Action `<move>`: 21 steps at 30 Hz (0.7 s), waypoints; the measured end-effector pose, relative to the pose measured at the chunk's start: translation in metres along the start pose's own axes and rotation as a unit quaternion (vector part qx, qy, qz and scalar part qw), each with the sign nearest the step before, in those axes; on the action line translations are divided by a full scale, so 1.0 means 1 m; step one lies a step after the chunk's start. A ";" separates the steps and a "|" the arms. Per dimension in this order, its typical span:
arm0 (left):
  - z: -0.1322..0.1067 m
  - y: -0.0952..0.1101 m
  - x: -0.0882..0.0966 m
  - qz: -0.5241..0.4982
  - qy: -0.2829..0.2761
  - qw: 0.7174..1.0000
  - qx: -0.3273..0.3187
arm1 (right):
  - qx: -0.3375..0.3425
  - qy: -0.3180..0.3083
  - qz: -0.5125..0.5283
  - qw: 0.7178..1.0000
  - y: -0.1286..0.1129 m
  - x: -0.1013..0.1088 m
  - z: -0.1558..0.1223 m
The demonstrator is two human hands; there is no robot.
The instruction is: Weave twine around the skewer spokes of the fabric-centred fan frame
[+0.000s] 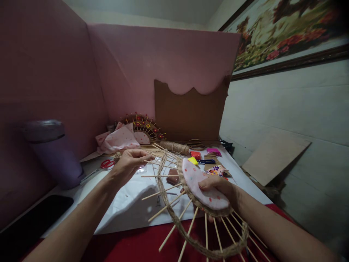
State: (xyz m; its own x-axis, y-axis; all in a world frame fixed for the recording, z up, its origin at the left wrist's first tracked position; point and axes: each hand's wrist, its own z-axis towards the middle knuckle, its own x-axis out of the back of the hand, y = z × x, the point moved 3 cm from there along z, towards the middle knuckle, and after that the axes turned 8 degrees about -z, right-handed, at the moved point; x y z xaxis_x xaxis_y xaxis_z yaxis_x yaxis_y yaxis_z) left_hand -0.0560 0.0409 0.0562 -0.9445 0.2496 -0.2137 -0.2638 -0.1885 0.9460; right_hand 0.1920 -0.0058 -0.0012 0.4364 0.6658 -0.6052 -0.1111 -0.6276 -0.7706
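Observation:
My right hand (218, 187) grips a craft fan (191, 211) by its pink spotted fabric centre, thumb on top. The fan has wooden sticks radiating out and jute twine wound around them in arcs. My left hand (131, 162) is raised to the left of the fan, fingers pinched on the tip of one wooden stick or the twine near the upper rim. The fan is held tilted above a white sheet (128, 203) on a red table.
A finished fan (143, 127) and pink cloth (117, 140) lie at the back. A twine spool (176, 147), red scissors (107, 163), coloured clay pieces (203, 154), a purple tumbler (53, 153) and a black phone (29, 222) surround the sheet. Cardboard (188, 112) stands behind.

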 end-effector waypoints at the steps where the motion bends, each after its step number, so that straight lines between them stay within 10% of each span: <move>1: 0.000 -0.002 -0.002 0.006 0.004 1.000 0.001 | -0.003 -0.007 0.001 1.000 0.001 0.000 0.000; 21: 0.001 -0.028 -0.019 0.037 0.030 0.999 0.005 | 0.024 0.020 -0.024 0.999 0.005 0.005 0.005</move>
State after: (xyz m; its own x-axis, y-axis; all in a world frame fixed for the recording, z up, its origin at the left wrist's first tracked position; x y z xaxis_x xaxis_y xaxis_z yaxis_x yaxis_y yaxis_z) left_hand -0.0309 0.0423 0.0336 -0.9712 0.1783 -0.1579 -0.1921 -0.1946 0.9619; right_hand 0.1890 -0.0036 -0.0091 0.4779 0.6777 -0.5589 -0.1318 -0.5737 -0.8084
